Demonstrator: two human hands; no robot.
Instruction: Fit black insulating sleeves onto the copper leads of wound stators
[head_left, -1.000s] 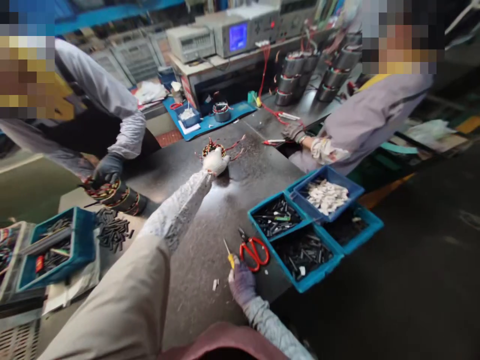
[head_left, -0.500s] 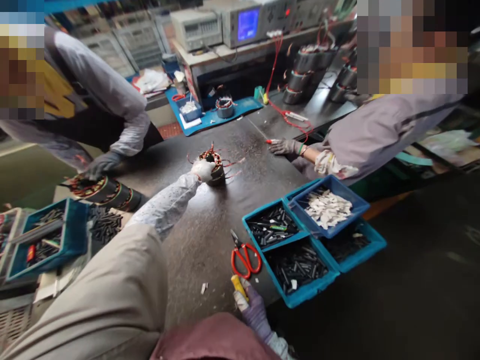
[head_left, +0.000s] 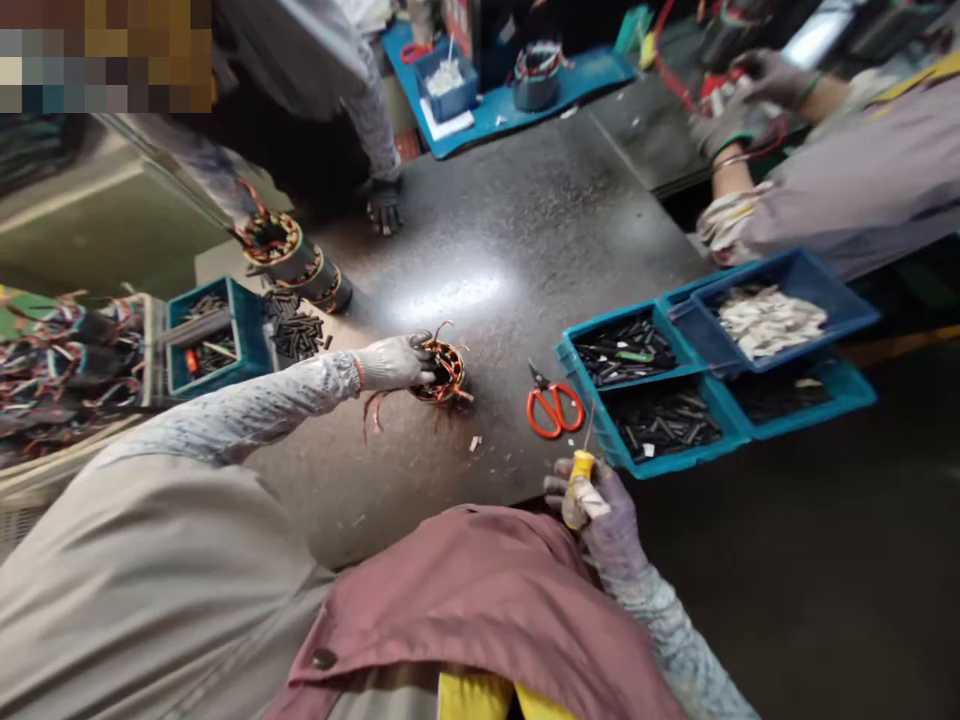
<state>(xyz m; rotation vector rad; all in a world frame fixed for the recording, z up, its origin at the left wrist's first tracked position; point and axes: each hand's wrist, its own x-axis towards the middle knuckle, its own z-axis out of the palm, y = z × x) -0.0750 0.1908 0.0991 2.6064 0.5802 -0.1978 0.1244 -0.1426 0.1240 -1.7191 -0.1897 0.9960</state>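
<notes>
While the left hand (head_left: 394,362) grips the coil (head_left: 453,379) by its rim, left of the scissors (head_left: 556,411), the right hand (head_left: 613,525) clasps the screwdriver (head_left: 582,464) on the scissors' near right side.

one yellow screwdriver (head_left: 582,464), two white-filled bins (head_left: 847,305) (head_left: 454,103)

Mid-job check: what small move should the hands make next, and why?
I'd probably bring the yellow-handled tool over to the wire-wound core, with the left hand steadying it. The right hand grips the tool, but its shaft is beside the blue bin, apart from the core, while the left hand's fingers are at the core's rim.
</notes>
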